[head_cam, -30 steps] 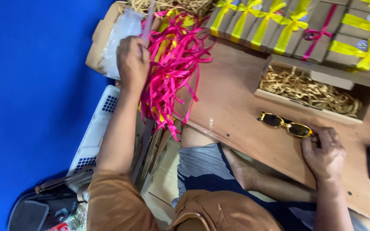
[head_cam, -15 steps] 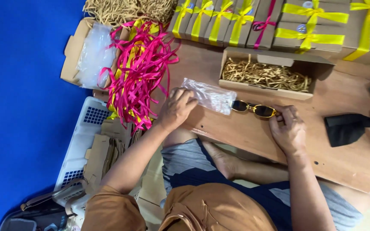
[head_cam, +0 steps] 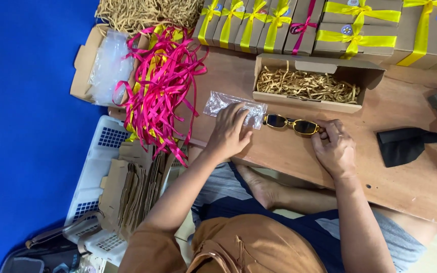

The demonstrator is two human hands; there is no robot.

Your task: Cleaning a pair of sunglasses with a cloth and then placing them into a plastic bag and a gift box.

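While left hand (head_cam: 231,132) presses flat on clear bag (head_cam: 233,107) and right hand (head_cam: 334,146) pinches sunglasses (head_cam: 292,124) arm: hold bag mouth open, slide glasses in level, avoid smudging lenses.

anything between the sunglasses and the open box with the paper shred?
Nothing visible. The sunglasses lie on the wooden table just in front of the open cardboard box, right hand on their end. The left hand presses the clear plastic bag off to the side.

Pink ribbons (head_cam: 164,83) spill beside ribbon-tied boxes (head_cam: 330,25); a black cloth (head_cam: 403,145) lies on the tabletop (head_cam: 405,187)
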